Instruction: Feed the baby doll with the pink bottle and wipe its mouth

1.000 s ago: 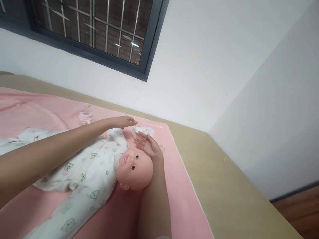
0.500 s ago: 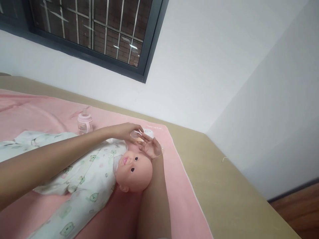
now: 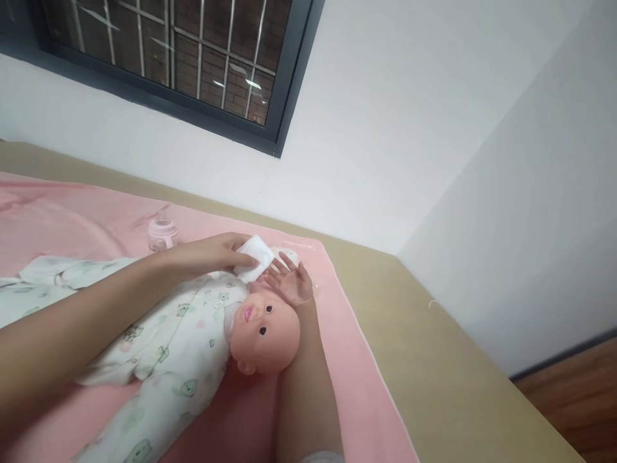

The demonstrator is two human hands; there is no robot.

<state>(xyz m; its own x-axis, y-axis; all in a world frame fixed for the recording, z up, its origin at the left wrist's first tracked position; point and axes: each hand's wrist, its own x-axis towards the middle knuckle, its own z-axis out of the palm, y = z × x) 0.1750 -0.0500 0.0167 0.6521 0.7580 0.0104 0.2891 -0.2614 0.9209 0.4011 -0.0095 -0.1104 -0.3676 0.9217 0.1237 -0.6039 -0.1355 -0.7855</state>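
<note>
My left hand (image 3: pixel 226 252) reaches across from the left and grips a folded white tissue (image 3: pixel 256 258) between thumb and fingers. Beside it my right hand (image 3: pixel 292 281) is open, palm up, its spread fingers close to the tissue's edge. A baby doll (image 3: pixel 270 331) lies face up, its head resting on my right forearm. It wears a white sleepsuit (image 3: pixel 193 341) printed with green animals. My left forearm passes over the doll's body. A white patterned item (image 3: pixel 285 255), partly hidden, lies behind my fingers.
A pink baby bottle (image 3: pixel 162 235) stands behind my left forearm on the pink blanket (image 3: pixel 366 379). The blanket lies on a tan surface (image 3: pixel 414 341) that meets the white wall (image 3: pixel 366 128). A dark-framed barred window (image 3: pixel 193 64) is above.
My left hand has drawn back slightly to the left and turned, showing the flat face of the tissue. My right fingers have spread apart. The view has shifted a little.
</note>
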